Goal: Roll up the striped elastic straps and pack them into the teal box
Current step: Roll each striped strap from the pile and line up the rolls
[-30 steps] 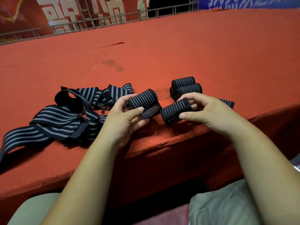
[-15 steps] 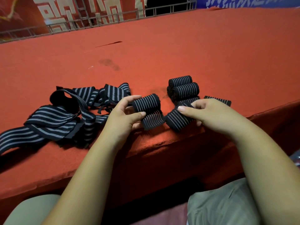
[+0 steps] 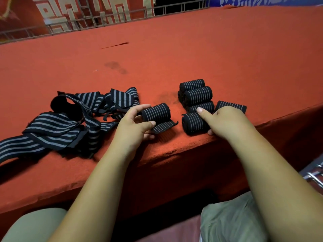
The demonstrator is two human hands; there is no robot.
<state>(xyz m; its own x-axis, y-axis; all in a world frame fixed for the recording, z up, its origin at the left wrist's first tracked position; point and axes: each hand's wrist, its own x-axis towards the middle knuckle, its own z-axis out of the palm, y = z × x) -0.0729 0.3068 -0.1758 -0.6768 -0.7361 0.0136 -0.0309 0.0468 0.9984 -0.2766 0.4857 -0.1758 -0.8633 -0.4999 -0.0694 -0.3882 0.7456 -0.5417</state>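
Observation:
My left hand (image 3: 134, 124) grips a partly rolled black strap with grey stripes (image 3: 156, 113); its loose tail (image 3: 164, 126) lies flat on the red surface under the roll. My right hand (image 3: 225, 119) holds a finished roll (image 3: 192, 124) near the table's front edge, index finger laid over its top. Behind it lie three more finished rolls (image 3: 197, 95) side by side, and a further striped piece (image 3: 230, 105) shows past my right knuckles. A tangled heap of unrolled striped straps (image 3: 70, 119) lies to the left. No teal box is in view.
The red felt table (image 3: 174, 58) stretches far back to a metal railing (image 3: 104, 20). Its front edge (image 3: 174, 151) drops just below my hands. My knees in light trousers are underneath, and a metal object (image 3: 314, 173) shows at the right edge.
My hands have drawn apart. The right hand set its roll down by the other finished rolls. The left hand's roll has moved slightly away from it.

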